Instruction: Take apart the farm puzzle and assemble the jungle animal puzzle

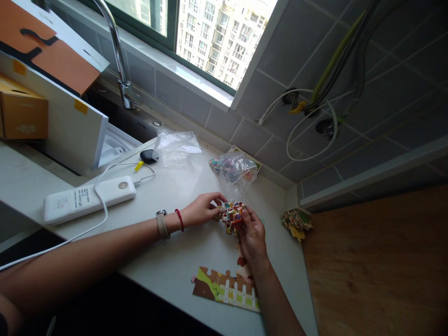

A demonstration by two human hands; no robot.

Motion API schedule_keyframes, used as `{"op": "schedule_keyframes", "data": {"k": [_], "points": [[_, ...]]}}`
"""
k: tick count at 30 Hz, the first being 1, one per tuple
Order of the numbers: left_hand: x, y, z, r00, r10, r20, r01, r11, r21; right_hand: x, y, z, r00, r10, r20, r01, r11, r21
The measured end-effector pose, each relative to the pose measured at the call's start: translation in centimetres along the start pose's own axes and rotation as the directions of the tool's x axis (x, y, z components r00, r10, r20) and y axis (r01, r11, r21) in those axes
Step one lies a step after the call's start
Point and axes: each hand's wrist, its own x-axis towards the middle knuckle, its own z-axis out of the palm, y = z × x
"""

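The left hand (200,210) and right hand (253,240) both pinch a small clump of interlocked jigsaw pieces (233,217) between their fingers and thumbs, holding it over the tabletop (168,261) near its right edge. The clump's long axis slants from upper right to lower left in the head view (its colourful pieces are too small to tell apart). A partly built puzzle strip (226,289) showing a white picket fence lies flat near the front edge, beside the right forearm. A clear plastic bag of puzzle pieces (234,170) sits at the back edge, a loose stack of puzzle pieces (297,224) lies in the far right corner, and a white power bank (87,200) lies toward the left.
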Motion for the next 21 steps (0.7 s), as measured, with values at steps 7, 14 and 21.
{"op": "schedule_keyframes", "data": {"k": [7,14,21], "points": [[0.0,0.1,0.7,0.980,-0.188,0.069,0.200,0.899,-0.389,-0.2,0.3,0.2,1.000,-0.028,-0.002,0.028,0.998,-0.049],[-0.3,0.4,0.6,0.992,-0.008,0.122,0.046,0.951,-0.307,-0.2,0.2,0.1,1.000,-0.012,0.012,0.013,0.995,-0.096],[-1.1,0.9,1.1,0.990,0.100,0.103,-0.099,0.995,-0.022,-0.8,0.7,-0.1,0.982,-0.159,0.100,0.183,0.929,-0.322]]}}
